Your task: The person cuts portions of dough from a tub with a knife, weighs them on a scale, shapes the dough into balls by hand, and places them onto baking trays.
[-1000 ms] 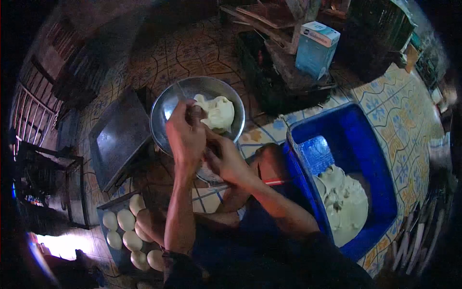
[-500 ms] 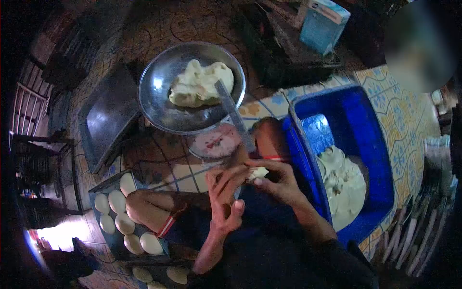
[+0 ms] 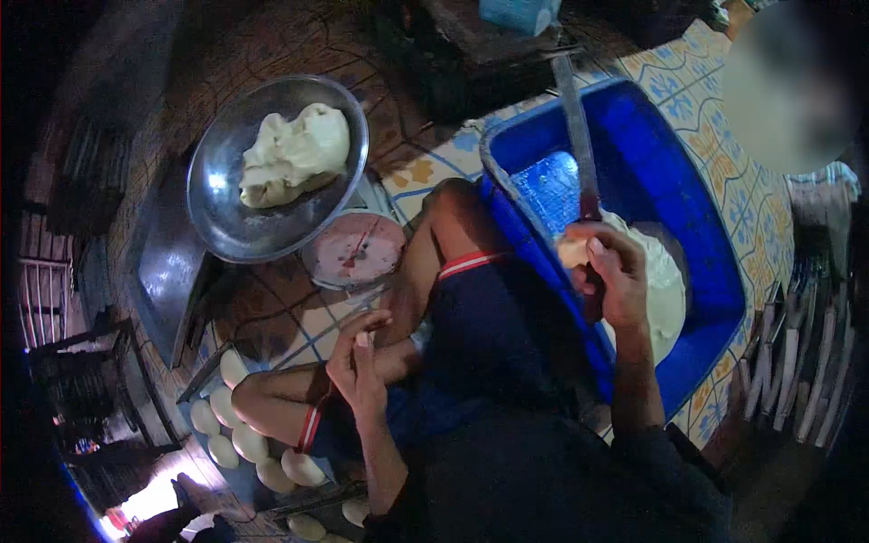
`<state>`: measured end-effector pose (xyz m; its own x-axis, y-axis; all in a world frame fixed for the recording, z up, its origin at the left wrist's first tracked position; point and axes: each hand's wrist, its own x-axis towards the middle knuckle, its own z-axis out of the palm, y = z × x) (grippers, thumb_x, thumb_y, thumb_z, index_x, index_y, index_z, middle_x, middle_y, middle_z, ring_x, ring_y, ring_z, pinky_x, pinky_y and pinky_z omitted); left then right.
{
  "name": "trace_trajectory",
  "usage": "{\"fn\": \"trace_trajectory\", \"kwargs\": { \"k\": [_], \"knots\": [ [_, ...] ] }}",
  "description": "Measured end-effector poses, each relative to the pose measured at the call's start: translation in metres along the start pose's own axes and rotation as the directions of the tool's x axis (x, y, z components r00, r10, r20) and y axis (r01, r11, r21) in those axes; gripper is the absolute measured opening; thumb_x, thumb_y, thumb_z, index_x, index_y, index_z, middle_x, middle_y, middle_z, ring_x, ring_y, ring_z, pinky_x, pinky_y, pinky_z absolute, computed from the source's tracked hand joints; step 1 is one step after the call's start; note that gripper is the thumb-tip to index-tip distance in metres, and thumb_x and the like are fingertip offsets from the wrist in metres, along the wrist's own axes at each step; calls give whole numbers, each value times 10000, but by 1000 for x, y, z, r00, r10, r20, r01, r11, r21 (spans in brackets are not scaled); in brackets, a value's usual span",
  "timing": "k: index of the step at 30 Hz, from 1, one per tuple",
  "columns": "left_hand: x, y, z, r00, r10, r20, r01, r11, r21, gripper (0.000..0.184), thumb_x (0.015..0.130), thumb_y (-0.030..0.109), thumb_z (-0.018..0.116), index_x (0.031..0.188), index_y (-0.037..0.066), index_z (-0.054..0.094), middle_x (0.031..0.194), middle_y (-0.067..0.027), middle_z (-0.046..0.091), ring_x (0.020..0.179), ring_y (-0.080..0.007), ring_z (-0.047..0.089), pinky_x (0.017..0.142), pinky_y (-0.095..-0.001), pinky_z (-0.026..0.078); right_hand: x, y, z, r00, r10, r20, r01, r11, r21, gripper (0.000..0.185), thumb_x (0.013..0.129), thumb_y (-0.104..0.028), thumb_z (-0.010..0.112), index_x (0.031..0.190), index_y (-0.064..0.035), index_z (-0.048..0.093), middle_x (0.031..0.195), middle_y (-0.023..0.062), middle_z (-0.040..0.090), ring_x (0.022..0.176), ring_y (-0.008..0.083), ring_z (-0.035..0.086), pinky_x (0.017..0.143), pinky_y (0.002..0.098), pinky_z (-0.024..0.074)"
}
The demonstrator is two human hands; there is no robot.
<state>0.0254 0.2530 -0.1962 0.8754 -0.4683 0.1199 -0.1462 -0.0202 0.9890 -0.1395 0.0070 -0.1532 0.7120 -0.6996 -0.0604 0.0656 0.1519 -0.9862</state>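
Note:
A long knife [image 3: 575, 136] stands blade-up in my right hand [image 3: 615, 281], whose fingers are wrapped round its handle. This hand is over the near-left part of a blue plastic tub [image 3: 701, 190], in front of a mass of pale dough [image 3: 665, 290], and hides part of it. My left hand [image 3: 362, 366] hovers by my bent leg, fingers stretched out, with nothing visible in it. Beyond it, a metal bowl [image 3: 213, 208] with a big lump of dough [image 3: 299, 149] rests on a dial scale [image 3: 330, 253].
Several rounded dough balls [image 3: 249, 443] lie on a dark tray at the lower left. A dark metal tray [image 3: 167, 262] leans left of the bowl. Sticks of wood [image 3: 787, 371] are at the right. A light blue box [image 3: 520, 14] is at the top.
My right hand has swung right with the knife, from beside my left hand to over the tub. My hands have separated. The dough bit between the fingers no longer shows. The view has shifted.

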Motion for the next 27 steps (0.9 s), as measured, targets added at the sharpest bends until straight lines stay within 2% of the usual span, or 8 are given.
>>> {"fn": "trace_trajectory", "kwargs": {
  "k": [6,9,11,12,21,24,26,27],
  "knots": [
    [2,-11,-1,1000,-9,25,6,989,150,287,946,179,468,938,-61,626,913,-134,645,844,-212,610,813,-345,483,-8,-8,-56,967,-136,-216,92,975,-202,660,928,-142,534,1481,-168,174,792,-19,517,546,38,389,489,184,342],
    [6,-23,-11,1000,-11,24,8,993,117,281,948,176,466,947,-63,614,902,-137,637,837,-217,608,801,-348,489,-17,53,-120,949,135,-283,-261,840,-475,566,979,-356,426,1457,-112,245,801,49,594,735,138,596,591,275,447],
    [8,-40,-23,999,-32,23,32,999,9,285,960,188,462,972,-62,598,903,-143,621,841,-220,599,798,-347,494,-34,117,-165,900,-112,-421,-341,422,-840,573,939,-308,492,1407,-23,327,1064,198,650,882,261,643,797,406,472],
    [11,-37,-18,999,-36,14,35,999,4,285,960,188,462,972,-62,598,903,-143,621,841,-220,599,798,-347,494,-42,121,-181,887,-136,-440,-343,443,-828,519,937,-264,515,1394,-62,377,1014,182,665,722,159,635,626,312,495],
    [59,-12,-92,856,28,-516,-71,996,-63,292,949,174,470,1064,-81,556,976,-169,595,921,-240,582,858,-356,482,-35,112,-167,812,-209,-545,-310,637,-706,423,859,-299,641,1122,32,614,817,163,660,648,195,636,583,333,490],
    [59,0,-117,816,23,-577,-157,970,-183,307,943,197,451,1050,-61,577,971,-152,593,949,-237,566,916,-372,444,-31,99,-166,847,-36,-530,-468,421,-777,447,841,-314,640,1142,16,612,837,176,640,767,220,643,688,339,497],
    [57,4,-128,812,4,-583,-71,993,-93,273,943,202,458,957,-37,588,895,-140,601,902,-227,563,888,-384,448,-28,90,-149,895,-217,-389,-415,-92,-905,429,814,-289,662,1134,-7,621,979,214,621,897,260,629,775,360,495],
    [52,-18,-147,839,36,-542,-135,980,-144,268,939,233,479,870,-5,580,833,-122,601,859,-213,551,852,-384,438,-23,80,-136,875,-464,-140,-239,-163,-957,293,810,-156,655,1067,-15,652,1078,215,595,941,282,619,790,383,504]
  ]
}}
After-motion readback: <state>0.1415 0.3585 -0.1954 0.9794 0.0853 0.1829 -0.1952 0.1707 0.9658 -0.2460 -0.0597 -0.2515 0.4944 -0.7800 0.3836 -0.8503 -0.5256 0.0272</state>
